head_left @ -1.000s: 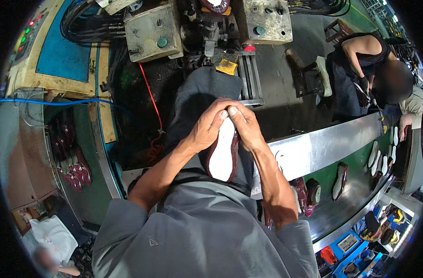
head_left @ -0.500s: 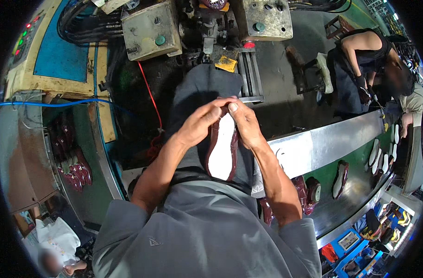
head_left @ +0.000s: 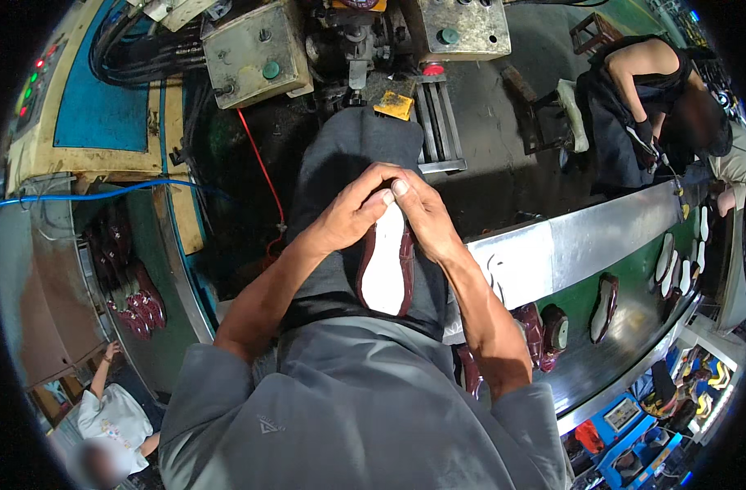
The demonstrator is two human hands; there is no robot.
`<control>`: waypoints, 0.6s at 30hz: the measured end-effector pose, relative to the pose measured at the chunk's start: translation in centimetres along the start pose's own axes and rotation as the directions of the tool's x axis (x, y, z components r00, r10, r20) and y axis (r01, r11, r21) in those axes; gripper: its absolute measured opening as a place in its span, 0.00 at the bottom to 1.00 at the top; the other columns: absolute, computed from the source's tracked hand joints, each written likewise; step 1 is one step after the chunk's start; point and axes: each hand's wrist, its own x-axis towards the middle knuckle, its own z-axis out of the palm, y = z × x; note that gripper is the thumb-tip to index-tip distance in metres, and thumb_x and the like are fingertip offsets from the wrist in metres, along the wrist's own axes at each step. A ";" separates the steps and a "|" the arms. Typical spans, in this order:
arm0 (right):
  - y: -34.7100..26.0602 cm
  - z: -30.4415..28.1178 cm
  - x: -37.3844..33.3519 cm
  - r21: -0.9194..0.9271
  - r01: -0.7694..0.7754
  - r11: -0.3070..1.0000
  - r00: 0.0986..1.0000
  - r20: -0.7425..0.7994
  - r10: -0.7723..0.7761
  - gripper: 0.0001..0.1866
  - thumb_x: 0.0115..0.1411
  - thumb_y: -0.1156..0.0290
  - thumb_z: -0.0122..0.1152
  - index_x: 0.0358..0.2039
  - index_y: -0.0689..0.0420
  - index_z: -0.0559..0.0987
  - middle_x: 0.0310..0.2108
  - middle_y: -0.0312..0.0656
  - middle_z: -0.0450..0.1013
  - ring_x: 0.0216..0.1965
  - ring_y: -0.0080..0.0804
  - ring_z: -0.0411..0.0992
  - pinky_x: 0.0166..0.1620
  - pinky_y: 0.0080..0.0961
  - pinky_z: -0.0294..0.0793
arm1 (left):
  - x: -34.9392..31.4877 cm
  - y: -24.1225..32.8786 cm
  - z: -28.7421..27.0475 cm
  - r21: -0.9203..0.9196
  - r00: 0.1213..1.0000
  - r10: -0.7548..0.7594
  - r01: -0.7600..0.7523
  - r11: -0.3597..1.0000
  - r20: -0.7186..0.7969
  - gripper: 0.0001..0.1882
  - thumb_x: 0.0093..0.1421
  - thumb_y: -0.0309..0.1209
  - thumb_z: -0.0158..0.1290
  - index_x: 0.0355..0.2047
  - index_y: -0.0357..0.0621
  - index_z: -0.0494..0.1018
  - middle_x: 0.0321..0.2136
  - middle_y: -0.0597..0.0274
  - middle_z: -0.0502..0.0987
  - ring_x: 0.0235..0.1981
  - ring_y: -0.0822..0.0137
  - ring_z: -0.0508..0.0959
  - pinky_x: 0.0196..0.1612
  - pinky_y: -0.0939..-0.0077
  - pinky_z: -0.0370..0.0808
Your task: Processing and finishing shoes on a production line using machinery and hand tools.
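A dark red shoe upper [head_left: 409, 260] with a white sole-shaped bottom [head_left: 384, 273] rests on my lap, bottom up, its narrower far end between my hands. My left hand [head_left: 352, 212] wraps that end from the left, with its thumb on the white bottom's edge. From the other side my right hand [head_left: 426, 214] closes on the same end, thumb pressed near the tip. The fingertips of both hands meet beyond the tip and are partly hidden. The shoe's near end lies against the dark cloth over my legs.
Ahead stands a machine with two grey control boxes [head_left: 254, 57]. On the right, a metal-edged green conveyor [head_left: 581, 302] carries more shoe uppers and white soles. A left belt [head_left: 181, 310] holds several red shoes [head_left: 140, 302]. One person [head_left: 634, 106] works at right; another [head_left: 115, 416] is at lower left.
Both hands keep hold of the shoe's far end, with the thumbs shifted slightly. The person at lower left has raised an arm toward the left belt. My view has shifted a little.
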 end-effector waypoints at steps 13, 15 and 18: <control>-0.2 0.2 0.3 -0.296 -0.028 0.955 0.995 -0.095 0.000 0.24 0.81 0.53 0.50 0.57 0.63 0.80 0.47 0.49 0.80 0.51 0.34 0.77 0.57 0.33 0.74 | -0.8 -0.7 1.0 -0.457 0.962 -0.272 0.229 0.859 -0.028 0.25 0.81 0.37 0.44 0.70 0.34 0.68 0.67 0.52 0.73 0.69 0.61 0.72 0.73 0.67 0.63; 0.3 0.2 0.3 -0.290 -0.063 0.955 0.993 -0.118 0.030 0.25 0.82 0.52 0.49 0.56 0.62 0.80 0.47 0.49 0.81 0.50 0.35 0.77 0.57 0.34 0.74 | -0.2 -0.8 1.3 -0.598 0.954 -0.294 0.204 0.775 -0.055 0.23 0.78 0.32 0.45 0.68 0.34 0.70 0.61 0.51 0.76 0.65 0.61 0.74 0.71 0.67 0.67; 0.7 0.2 0.1 -0.237 -0.079 0.968 0.987 -0.158 0.042 0.26 0.82 0.51 0.48 0.56 0.62 0.81 0.46 0.49 0.81 0.50 0.37 0.78 0.57 0.34 0.75 | 0.0 -1.9 1.2 0.004 0.997 -0.014 0.014 1.000 -0.082 0.22 0.79 0.33 0.45 0.67 0.34 0.71 0.61 0.51 0.76 0.65 0.61 0.74 0.69 0.66 0.68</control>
